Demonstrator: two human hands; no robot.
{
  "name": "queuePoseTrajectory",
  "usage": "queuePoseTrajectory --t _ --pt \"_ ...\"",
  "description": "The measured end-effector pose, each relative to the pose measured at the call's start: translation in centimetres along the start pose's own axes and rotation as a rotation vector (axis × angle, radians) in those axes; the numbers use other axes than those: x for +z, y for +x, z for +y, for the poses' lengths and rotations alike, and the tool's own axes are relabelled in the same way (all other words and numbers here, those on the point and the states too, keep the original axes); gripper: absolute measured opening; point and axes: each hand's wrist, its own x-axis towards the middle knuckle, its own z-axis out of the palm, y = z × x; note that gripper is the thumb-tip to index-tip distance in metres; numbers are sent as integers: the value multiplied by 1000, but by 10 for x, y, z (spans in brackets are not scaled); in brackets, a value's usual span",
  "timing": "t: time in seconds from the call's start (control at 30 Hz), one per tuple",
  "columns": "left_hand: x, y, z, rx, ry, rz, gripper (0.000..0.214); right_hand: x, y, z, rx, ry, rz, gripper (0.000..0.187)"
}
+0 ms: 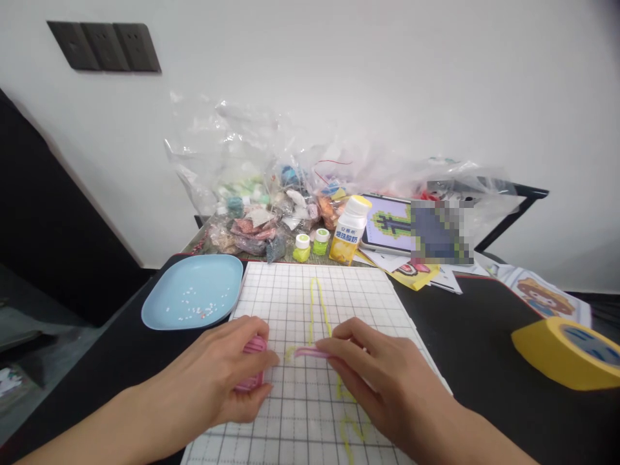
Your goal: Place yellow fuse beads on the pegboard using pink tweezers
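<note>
My left hand is closed around a small pink ridged plastic piece, perhaps a little bead tray; most of it is hidden by my fingers. Pinched in my right hand is a slim pink pair of tweezers, its tips pointing left over the board. Both hands are above a white gridded board. On this board a thin yellow-green bead outline runs up the middle and back down. Part of the outline passes under my right hand, and more shows blurred near the bottom edge.
A light blue tray with scattered white beads sits left of the board. Behind stand two small green jars, a yogurt bottle, bags of coloured beads and a tablet. A yellow tape roll lies at right.
</note>
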Motion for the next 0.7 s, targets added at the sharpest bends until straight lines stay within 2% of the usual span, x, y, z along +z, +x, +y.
queuePoseTrajectory --t 0.13,0.27,0.4,0.53,0.7 --pt "3 -3 -3 55 0 105 19 -2 -2 4 28 -2 14 22" --pt "6 -6 -8 112 -33 247 51 -1 -2 1 47 63 52 17" --pt "12 -8 -7 34 -171 264 76 3 -1 -5 27 131 118 17" --pt "16 -10 2 -88 -305 265 86 7 -2 -10 -25 143 167 22" --pt "20 -11 7 -114 -370 302 94 10 -1 -18 -76 105 154 22"
